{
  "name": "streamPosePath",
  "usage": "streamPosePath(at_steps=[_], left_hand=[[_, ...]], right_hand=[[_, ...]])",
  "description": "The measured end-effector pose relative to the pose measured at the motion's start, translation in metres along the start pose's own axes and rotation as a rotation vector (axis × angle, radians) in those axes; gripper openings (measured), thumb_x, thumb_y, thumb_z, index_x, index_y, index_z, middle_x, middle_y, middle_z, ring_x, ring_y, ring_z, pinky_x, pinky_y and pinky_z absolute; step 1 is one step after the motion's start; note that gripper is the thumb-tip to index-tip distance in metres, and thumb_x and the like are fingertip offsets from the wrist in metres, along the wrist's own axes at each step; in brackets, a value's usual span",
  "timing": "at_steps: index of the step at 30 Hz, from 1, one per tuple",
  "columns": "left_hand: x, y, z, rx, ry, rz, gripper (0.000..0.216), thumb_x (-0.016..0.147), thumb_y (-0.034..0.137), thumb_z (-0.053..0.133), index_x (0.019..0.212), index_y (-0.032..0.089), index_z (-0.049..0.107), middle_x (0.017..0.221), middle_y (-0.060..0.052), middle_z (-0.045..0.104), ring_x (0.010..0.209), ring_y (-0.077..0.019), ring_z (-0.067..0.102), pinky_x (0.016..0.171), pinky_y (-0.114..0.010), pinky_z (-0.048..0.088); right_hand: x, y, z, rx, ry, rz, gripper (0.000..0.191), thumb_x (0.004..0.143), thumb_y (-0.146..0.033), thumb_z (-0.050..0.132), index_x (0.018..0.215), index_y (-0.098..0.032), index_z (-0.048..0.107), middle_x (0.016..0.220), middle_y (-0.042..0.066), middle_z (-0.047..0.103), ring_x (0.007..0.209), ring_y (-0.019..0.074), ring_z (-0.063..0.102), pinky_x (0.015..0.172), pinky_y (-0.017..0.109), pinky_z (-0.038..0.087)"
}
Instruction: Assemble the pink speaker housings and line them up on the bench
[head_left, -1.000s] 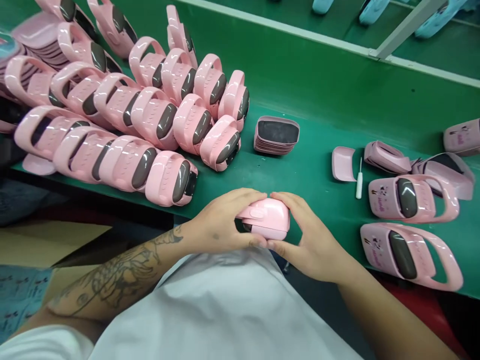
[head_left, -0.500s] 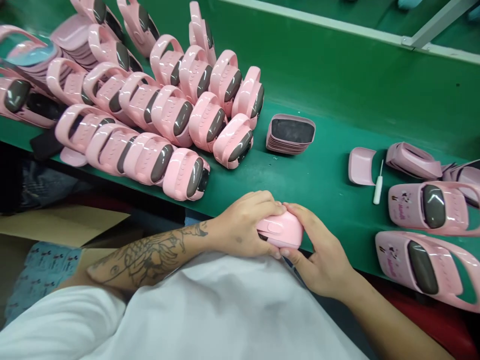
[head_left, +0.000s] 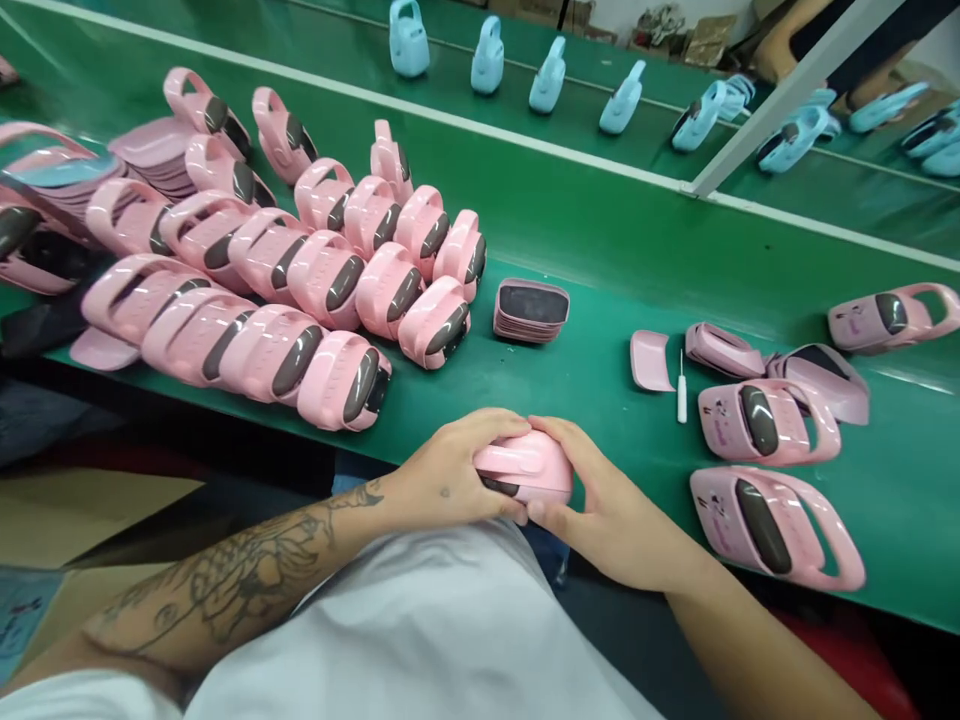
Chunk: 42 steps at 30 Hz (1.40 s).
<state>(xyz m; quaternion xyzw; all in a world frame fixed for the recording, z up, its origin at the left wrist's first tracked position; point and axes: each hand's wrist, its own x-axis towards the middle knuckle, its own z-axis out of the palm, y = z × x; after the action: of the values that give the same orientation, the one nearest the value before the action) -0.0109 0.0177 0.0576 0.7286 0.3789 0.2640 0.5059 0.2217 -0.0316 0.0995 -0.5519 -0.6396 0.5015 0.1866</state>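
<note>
Between my two hands, close to my body at the front edge of the green table, is a pink plastic housing [head_left: 536,462] with a dark panel partly showing on its lower left. My left hand [head_left: 461,468] wraps around its left end. From the other side, my right hand [head_left: 589,500] grips it with thumb below and fingers on top. Similar pink housings with loop handles and dark windows [head_left: 328,280] stand in rows to the left. Beyond my hands lies a stack of pink covers with a black top face [head_left: 532,308].
On the right lie a white-handled screwdriver [head_left: 682,398], a loose pink cover [head_left: 652,361], a stack of covers [head_left: 724,348] and printed pink housings [head_left: 776,527]. Blue housings [head_left: 409,40] line a farther bench behind a white rail [head_left: 480,118]. A person's arm [head_left: 787,45] shows at the upper right.
My view has tilted up and shifted right, bringing the blue housings into sight. Both hands still hold the pink housing, which has turned slightly and shows more of its dark panel.
</note>
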Motion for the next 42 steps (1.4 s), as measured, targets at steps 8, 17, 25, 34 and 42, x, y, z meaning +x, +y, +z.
streamPosePath(at_steps=[8,17,25,34,42], left_hand=[[0.0,-0.002,0.007,0.017,0.019,0.026,0.067,0.067,0.044,0.096,0.122,0.021,0.065,0.111,-0.006,0.069,0.097,-0.0243,0.068,0.086,-0.039,0.058],[0.007,-0.017,-0.008,-0.026,-0.059,0.056,0.088,0.061,0.054,0.1,0.133,0.024,0.06,0.138,-0.013,0.064,0.127,-0.0339,0.064,0.108,-0.049,0.055],[0.009,-0.031,0.009,0.012,-0.125,-0.057,0.098,0.072,0.039,0.096,0.155,0.019,0.048,0.161,-0.016,0.054,0.151,-0.0368,0.05,0.129,-0.055,0.038],[0.021,-0.035,0.041,-0.131,-0.065,0.159,0.087,0.074,0.037,0.097,0.152,0.025,0.059,0.151,-0.014,0.065,0.139,-0.0349,0.063,0.123,-0.05,0.048],[0.008,-0.04,0.024,-0.022,0.194,0.266,0.095,0.073,0.041,0.098,0.157,0.027,0.056,0.146,-0.016,0.069,0.136,-0.0349,0.065,0.12,-0.052,0.051]], right_hand=[[0.006,0.001,0.011,-0.043,0.093,-0.147,0.056,0.093,-0.033,0.075,0.144,-0.026,0.055,0.147,0.013,0.062,0.136,0.0341,0.059,0.116,0.056,0.052],[0.007,0.008,0.005,-0.102,0.063,-0.184,0.059,0.101,-0.043,0.068,0.154,-0.026,0.049,0.155,0.015,0.057,0.142,0.0332,0.056,0.122,0.056,0.048],[-0.02,0.081,0.006,0.044,0.445,-0.131,0.059,0.111,-0.05,0.046,0.165,-0.028,0.041,0.172,0.009,0.045,0.159,0.0306,0.042,0.133,0.052,0.034],[-0.037,0.106,0.03,0.12,0.467,-0.205,0.082,0.097,-0.049,0.074,0.165,-0.028,0.033,0.168,0.018,0.044,0.152,0.0377,0.049,0.125,0.064,0.043],[-0.009,0.077,0.048,0.259,0.531,-0.142,0.081,0.099,-0.035,0.069,0.167,-0.032,0.025,0.172,0.016,0.038,0.156,0.0342,0.047,0.122,0.061,0.05]])
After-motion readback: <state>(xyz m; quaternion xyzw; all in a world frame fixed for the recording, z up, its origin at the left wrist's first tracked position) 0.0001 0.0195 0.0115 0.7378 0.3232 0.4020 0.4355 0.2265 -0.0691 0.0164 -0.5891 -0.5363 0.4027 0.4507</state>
